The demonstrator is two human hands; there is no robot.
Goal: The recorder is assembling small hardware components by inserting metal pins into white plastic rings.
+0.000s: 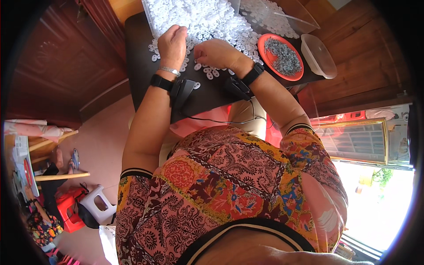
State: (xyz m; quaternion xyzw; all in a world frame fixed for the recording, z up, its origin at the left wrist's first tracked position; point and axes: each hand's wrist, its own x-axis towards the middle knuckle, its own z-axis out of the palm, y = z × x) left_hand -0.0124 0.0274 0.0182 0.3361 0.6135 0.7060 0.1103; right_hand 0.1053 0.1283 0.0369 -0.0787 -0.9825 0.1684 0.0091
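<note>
Many small white oval plastic pieces (207, 17) with holes lie heaped at the far side of the dark table, and loose ones spread toward me. My left hand (172, 42) is closed at the left side of the heap, its fingers curled; whatever it holds is hidden. Just to the right, my right hand (217, 52) has its fingers pressed together low over the loose white pieces. I cannot make out what is between them. Several white pieces lie right below it. An orange-red plate (262, 45) with small grey metallic bits (285, 59) stands to the right of that hand.
Beside the plate stands a translucent plastic tub (319, 57). A clear container (287, 17) with more white pieces is at the far right. Black straps with boxy devices sit on both wrists, and a cable (216, 120) runs between them. Red (70, 210) and white stools (98, 205) stand at lower left.
</note>
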